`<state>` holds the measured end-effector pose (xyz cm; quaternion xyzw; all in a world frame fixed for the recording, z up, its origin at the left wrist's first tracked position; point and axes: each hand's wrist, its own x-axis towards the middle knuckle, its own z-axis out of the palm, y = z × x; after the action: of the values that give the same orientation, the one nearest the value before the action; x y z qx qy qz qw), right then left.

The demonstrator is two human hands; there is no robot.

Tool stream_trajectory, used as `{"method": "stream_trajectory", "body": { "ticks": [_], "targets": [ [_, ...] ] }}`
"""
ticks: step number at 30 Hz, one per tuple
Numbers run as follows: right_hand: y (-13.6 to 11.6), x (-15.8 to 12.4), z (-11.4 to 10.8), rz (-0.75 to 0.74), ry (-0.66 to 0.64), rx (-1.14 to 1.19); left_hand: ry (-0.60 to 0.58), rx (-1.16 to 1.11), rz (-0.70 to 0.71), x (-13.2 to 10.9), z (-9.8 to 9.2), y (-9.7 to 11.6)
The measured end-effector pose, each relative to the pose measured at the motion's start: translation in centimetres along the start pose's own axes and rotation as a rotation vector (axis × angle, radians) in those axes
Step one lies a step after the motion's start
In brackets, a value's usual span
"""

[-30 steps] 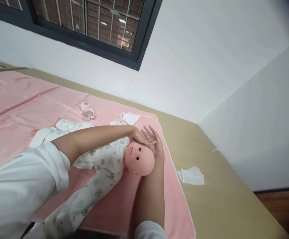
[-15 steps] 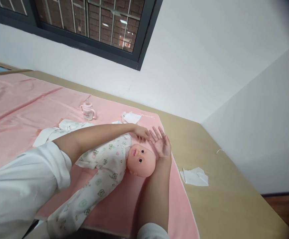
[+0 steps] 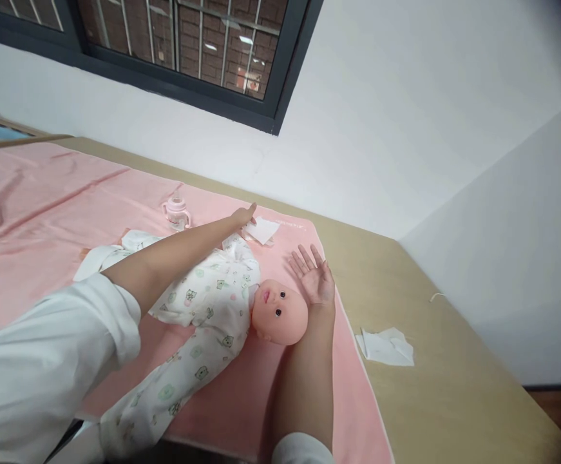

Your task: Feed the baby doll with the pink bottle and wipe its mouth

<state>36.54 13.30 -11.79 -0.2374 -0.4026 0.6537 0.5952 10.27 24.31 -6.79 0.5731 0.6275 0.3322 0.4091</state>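
Observation:
A baby doll point(image 3: 212, 309) in a white printed sleepsuit lies on its back on a pink sheet point(image 3: 43, 200). Its bald head point(image 3: 280, 314) rests against my right forearm. My right hand point(image 3: 315, 278) lies palm up beside the head, fingers spread, holding nothing. My left hand point(image 3: 244, 216) is stretched out over the doll's chest, and its fingers reach a white tissue point(image 3: 262, 229) lying on the sheet beyond the doll. The fingertips touch or nearly touch the tissue; I cannot tell whether they grip it.
A small pink sippy cup point(image 3: 176, 212) stands on the sheet behind the doll. A crumpled white tissue point(image 3: 386, 347) lies on the bare tan table point(image 3: 435, 386) to the right. White walls meet in a corner; a dark-framed window is above.
My left hand left the doll's head and moved up and back to the white tissue. The right hand slid out from behind the head and now lies beside it.

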Motion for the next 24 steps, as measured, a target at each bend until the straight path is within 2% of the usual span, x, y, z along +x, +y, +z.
{"method": "stream_trajectory", "body": {
  "ticks": [6, 11, 15, 19, 21, 24],
  "targets": [
    [0.3, 0.2, -0.2, 0.003, 0.017, -0.012, -0.045, -0.075, -0.089, -0.1, 0.2, 0.0],
    [0.5, 0.3, -0.1, 0.041, -0.008, -0.064, -0.157, -0.17, -0.093, -1.1, 0.0, 0.6],
    [0.3, 0.2, 0.4, 0.136, -0.044, -0.147, -0.284, -0.26, -0.072, -3.7, 0.3, 2.5],
    [0.2, 0.1, 1.3, 0.246, -0.113, -0.202, -0.509, -0.408, -0.014, -6.8, 0.4, 4.2],
    [0.1, 0.2, 1.5, 0.23, -0.122, -0.199, -0.572, -0.438, 0.034, -8.0, 0.4, 4.5],
    [-0.3, 0.3, 1.5, 0.11, -0.071, -0.218, -0.596, -0.417, 0.111, -9.4, 0.3, 4.5]
  ]
}}
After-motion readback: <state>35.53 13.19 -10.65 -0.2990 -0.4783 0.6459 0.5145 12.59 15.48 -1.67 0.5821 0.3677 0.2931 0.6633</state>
